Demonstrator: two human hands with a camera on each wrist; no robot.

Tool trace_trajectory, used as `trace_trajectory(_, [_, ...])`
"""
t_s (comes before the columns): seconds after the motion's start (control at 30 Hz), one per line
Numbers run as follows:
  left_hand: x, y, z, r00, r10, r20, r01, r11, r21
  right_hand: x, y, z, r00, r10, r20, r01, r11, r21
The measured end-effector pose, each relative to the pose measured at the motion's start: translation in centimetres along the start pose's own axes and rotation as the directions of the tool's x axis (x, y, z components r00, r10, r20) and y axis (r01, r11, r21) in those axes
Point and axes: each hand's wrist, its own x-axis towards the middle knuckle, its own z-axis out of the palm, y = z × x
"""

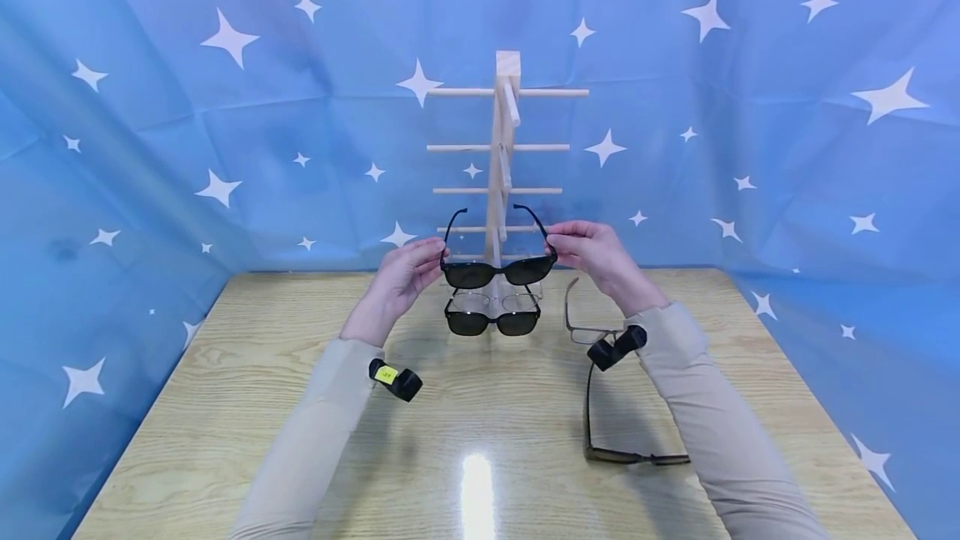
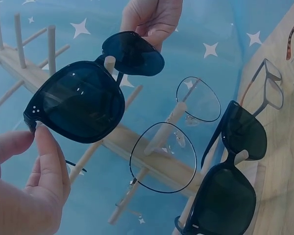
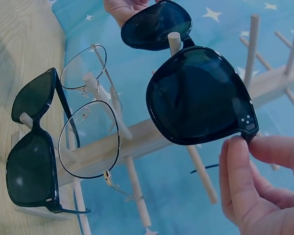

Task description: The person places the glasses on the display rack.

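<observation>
A pair of black sunglasses (image 1: pixel 471 275) with dark lenses is held up between both hands in front of a wooden display rack (image 1: pixel 507 65). My left hand (image 1: pixel 405 273) pinches one end of the frame at the hinge, between thumb and fingers. At the opposite hinge, my right hand (image 1: pixel 596 257) grips the frame the same way. The open temples point back toward the rack, and a peg end (image 2: pixel 109 63) shows at the nose bridge. Just below, thin wire-rimmed eyeglasses (image 3: pixel 90 139) hang on the rack. Under those sits a second pair of black sunglasses (image 1: pixel 468 324), its bridge on a peg.
On the wooden table (image 1: pixel 225 440), right of the rack, lie thin-framed eyeglasses (image 1: pixel 592 335) and, closer in, dark thick-framed glasses (image 1: pixel 622 456), both partly behind the right arm. Upper pegs (image 1: pixel 555 92) stick out sideways and forward. A blue star-patterned cloth (image 1: pixel 337 40) hangs behind.
</observation>
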Motion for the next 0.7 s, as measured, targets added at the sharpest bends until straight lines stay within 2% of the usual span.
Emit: trace_trajectory(0.7, [0.47,-0.46,-0.41,1.0,-0.007,-0.014,0.007,1.0,0.0,0.15,0.69,-0.16,0.999,0.048,0.0,-0.048,0.999,0.014])
